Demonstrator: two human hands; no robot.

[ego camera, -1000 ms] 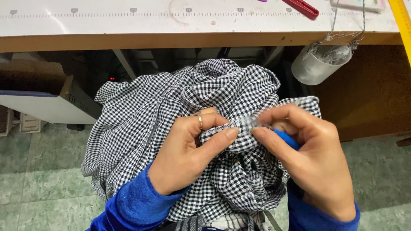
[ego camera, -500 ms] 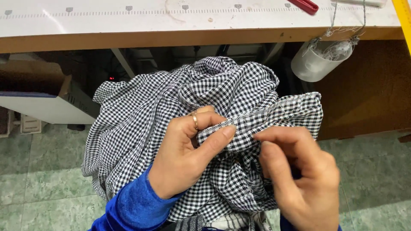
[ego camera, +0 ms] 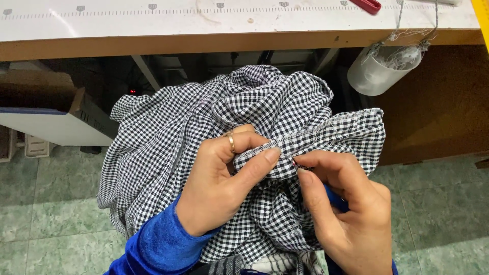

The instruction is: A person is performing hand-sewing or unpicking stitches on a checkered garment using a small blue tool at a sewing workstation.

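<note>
the right hand is nearest, low in the view. its thumb and first finger come together at the cloth, right where the seam starts. the tips touch the cloth, but it is hard to tell if they pinch it or hold some small thing.

the left hand is just beside it, a little farther up. it is closed on a fold of the cloth, with the thumb on top and the fingers under. a ring sits on one finger.

the seam is a pale stitched line. it runs from the left thumb up and away to the right, so its long way goes off past the right hand. both hands meet at its near end.

the cloth is a black and white check heap, bunched under the hands. behind it is a table edge, and a cup hangs from it on the right.
</note>
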